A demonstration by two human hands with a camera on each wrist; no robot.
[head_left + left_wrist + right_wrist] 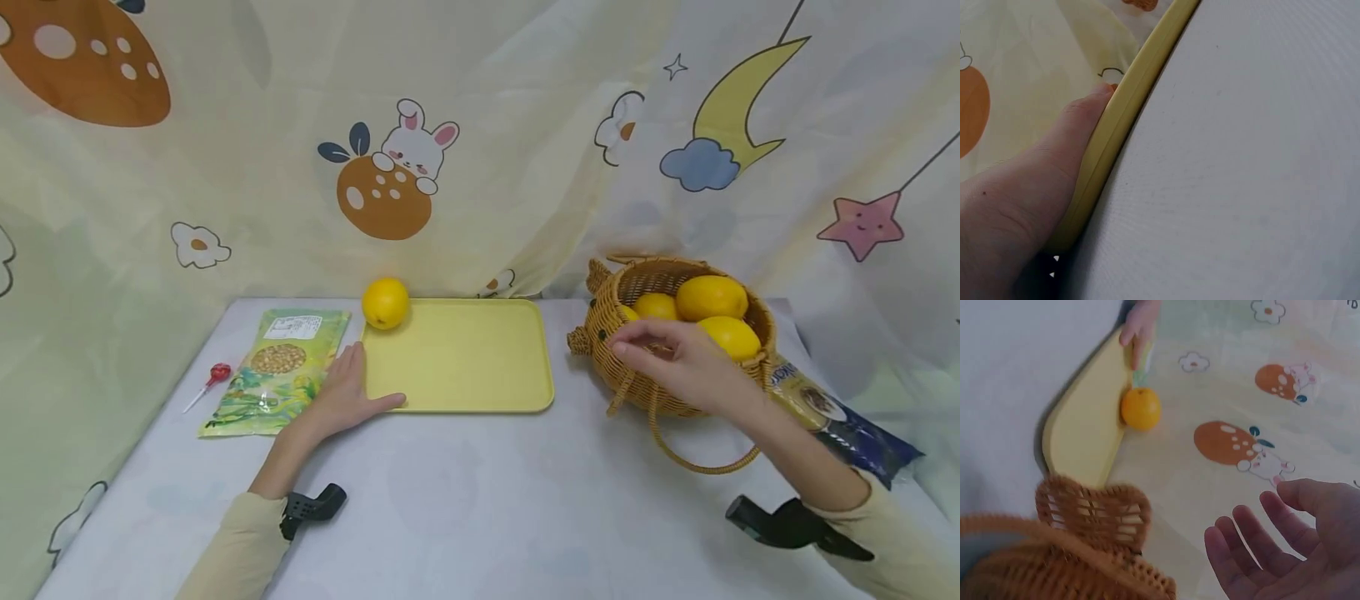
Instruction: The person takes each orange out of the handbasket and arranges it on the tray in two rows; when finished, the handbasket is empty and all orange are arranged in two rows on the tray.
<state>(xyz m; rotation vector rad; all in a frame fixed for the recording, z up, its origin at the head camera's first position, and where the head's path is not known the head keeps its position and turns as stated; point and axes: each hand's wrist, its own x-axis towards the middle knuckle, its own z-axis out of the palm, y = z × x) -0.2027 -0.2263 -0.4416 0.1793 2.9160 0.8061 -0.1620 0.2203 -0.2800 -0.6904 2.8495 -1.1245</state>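
My left hand lies with straight fingers along the left side of a yellow tray, its thumb at the front rim. In the left wrist view, the thumb rests against the tray's edge. A round orange sits at the tray's back left corner. Over the front left rim of a wicker basket hovers my right hand. Its fingers are loosely bent with nothing between them, as the right wrist view confirms. Inside the basket are several yellow fruits, among them a lemon-like oval one.
Left of the tray lies a green bag with a picture of beans, and beside it a red lollipop. A blue and gold packet lies right of the basket. The basket's handle hangs forward onto the white table. Behind stands a printed curtain.
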